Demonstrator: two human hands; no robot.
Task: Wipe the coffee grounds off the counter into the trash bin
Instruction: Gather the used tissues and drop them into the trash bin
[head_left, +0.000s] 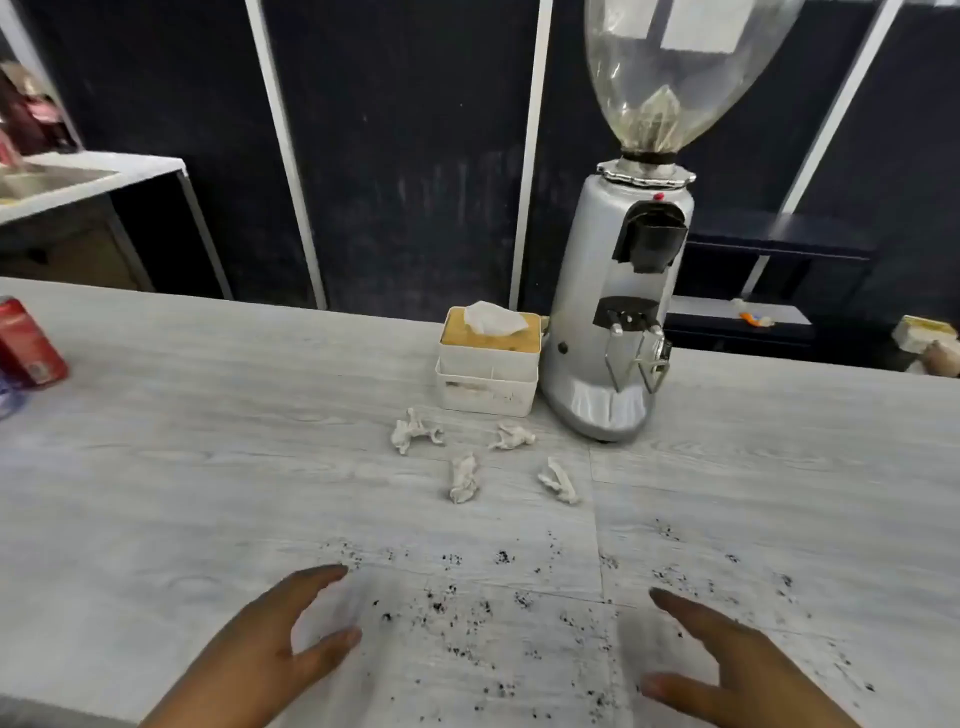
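Dark coffee grounds (483, 608) lie scattered across the near part of the pale wood-grain counter (208, 467), from the middle out to the right. My left hand (270, 654) hovers at the left edge of the grounds, fingers apart and empty. My right hand (743, 670) is over the right part of the spill, also spread and empty. Several crumpled tissues (462, 478) lie beyond the grounds. A tissue box (488, 358) with a sheet sticking out stands behind them. No trash bin is in view.
A silver coffee grinder (618, 312) with a clear hopper stands right of the tissue box. A red can (26, 343) sits at the counter's far left. A steel sink unit (62, 182) is in the back left, with dark panelled walls behind.
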